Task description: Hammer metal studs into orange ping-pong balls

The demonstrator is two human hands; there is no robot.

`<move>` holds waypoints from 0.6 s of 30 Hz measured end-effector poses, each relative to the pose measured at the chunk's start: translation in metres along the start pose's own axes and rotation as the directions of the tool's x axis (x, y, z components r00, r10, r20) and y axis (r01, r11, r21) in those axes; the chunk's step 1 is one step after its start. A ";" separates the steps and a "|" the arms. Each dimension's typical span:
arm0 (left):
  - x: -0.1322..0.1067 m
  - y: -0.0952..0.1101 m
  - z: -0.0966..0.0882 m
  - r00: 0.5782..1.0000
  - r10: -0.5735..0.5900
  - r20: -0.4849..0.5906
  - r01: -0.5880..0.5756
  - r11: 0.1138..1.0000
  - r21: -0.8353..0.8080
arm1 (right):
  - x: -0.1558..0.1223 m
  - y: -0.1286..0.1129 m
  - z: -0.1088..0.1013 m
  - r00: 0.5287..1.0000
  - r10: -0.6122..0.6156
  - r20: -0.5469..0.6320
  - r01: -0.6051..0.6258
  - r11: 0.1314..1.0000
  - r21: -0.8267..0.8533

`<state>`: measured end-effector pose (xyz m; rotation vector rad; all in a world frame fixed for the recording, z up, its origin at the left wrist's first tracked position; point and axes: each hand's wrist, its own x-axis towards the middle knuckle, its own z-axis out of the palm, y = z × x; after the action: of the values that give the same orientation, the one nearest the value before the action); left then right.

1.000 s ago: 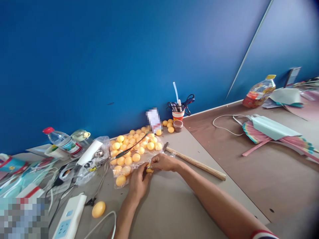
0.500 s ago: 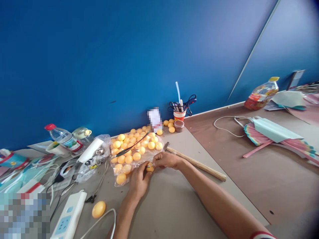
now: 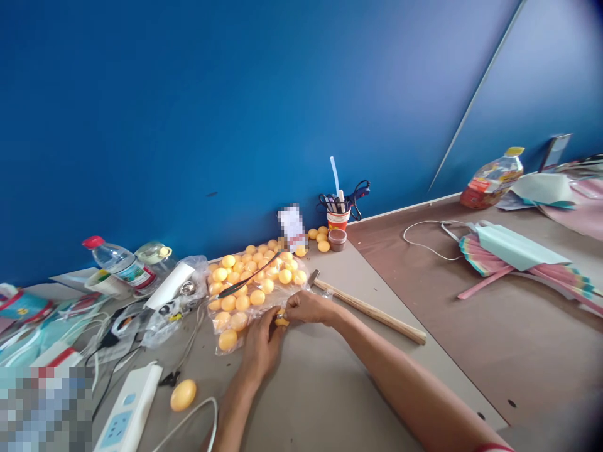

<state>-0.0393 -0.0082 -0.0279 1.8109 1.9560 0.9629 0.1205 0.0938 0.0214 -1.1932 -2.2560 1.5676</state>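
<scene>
My left hand (image 3: 260, 342) is closed around an orange ping-pong ball (image 3: 282, 322), low over the grey tabletop. A small shiny spot shows on top of this ball, too small to name. From the right, my right hand (image 3: 309, 307) pinches at the ball's upper side; whatever its fingertips grip is hidden. Just beyond both hands lies a clear plastic bag (image 3: 277, 295) with several orange ping-pong balls in and around it. A hammer (image 3: 372, 312) with a wooden handle rests beside my right wrist. One loose ping-pong ball (image 3: 183, 395) sits left of my left forearm.
A white power strip (image 3: 129, 408) and cables lie at lower left. Behind them stand a plastic bottle (image 3: 123, 263) and crumpled bags. A paper cup (image 3: 338, 220) with tools stands by the blue wall. A folding fan (image 3: 494, 263) and a juice bottle (image 3: 492, 182) are at right.
The view has shifted slightly. My right fingers have turned a little at the ball, and my left hand keeps holding it. The other objects stay in place.
</scene>
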 end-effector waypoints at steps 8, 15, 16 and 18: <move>0.000 -0.003 0.002 0.999 0.038 -0.023 -0.037 0.999 0.014 | 0.006 0.019 -0.006 0.985 -0.115 0.127 0.024 0.827 0.562; 0.001 -0.004 0.002 0.998 0.052 -0.019 -0.051 0.998 0.043 | 0.010 0.024 -0.002 0.986 -0.125 0.109 0.054 0.864 0.501; 0.000 -0.004 0.002 0.998 0.055 -0.021 -0.054 0.998 0.044 | 0.010 0.024 -0.002 0.986 -0.124 0.111 0.053 0.865 0.500; 0.000 -0.004 0.002 0.997 0.073 -0.031 -0.072 0.997 0.038 | 0.010 0.024 -0.002 0.986 -0.118 0.118 0.038 0.849 0.527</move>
<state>-0.0409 -0.0072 -0.0322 1.9101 1.9520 0.9908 0.1272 0.1056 -0.0012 -0.8424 -1.7283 2.1058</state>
